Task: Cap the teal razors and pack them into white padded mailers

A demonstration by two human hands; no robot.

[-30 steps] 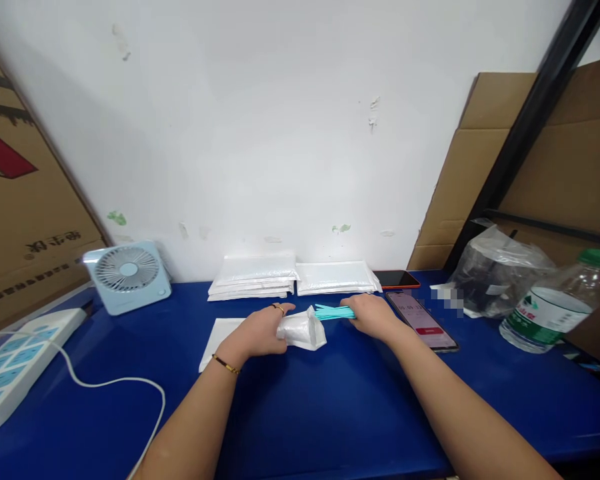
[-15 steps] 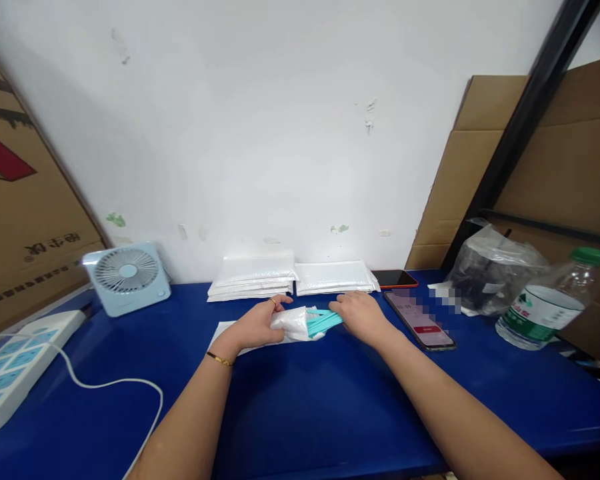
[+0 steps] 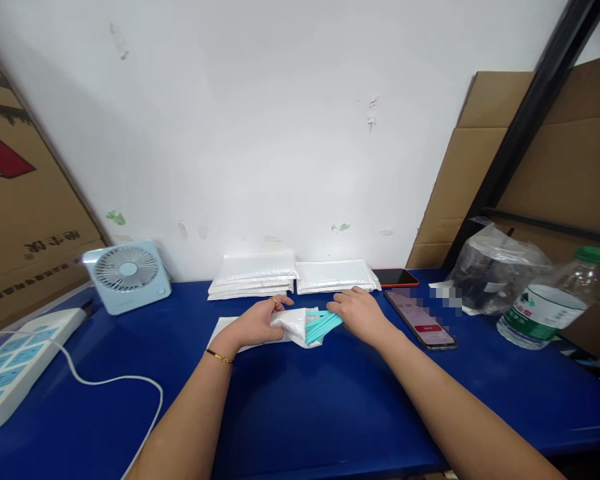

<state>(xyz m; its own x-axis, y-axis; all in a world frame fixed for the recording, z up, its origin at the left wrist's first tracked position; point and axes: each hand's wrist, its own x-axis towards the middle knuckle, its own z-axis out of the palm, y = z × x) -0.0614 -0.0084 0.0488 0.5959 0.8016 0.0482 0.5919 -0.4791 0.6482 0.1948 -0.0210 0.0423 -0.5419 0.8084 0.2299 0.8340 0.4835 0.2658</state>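
My left hand (image 3: 254,325) grips a crinkled white plastic pouch (image 3: 291,323), with the thumb in front. Out of the pouch's right end comes a bundle of thin turquoise strips (image 3: 322,329), pinched at its right end by my right hand (image 3: 359,315). The part of the bundle inside the pouch is hidden. Under my left hand lies a flat white sheet or packet (image 3: 223,324). Behind both hands, against the wall, are a left stack of white padded packets (image 3: 255,268) and a lower right stack of similar packets (image 3: 334,273).
A blue fan (image 3: 128,277) and a white power strip (image 3: 25,363) with a cable are on the left. To the right lie a phone (image 3: 420,320) and a red-edged phone (image 3: 396,277), then a bagged dark item (image 3: 495,270) and a water bottle (image 3: 543,307). Cardboard (image 3: 27,200) stands at the left.
The turquoise strips have spread a little at the pouch opening, and that end of the pouch has shifted slightly. Both hands keep their holds and have hardly moved.
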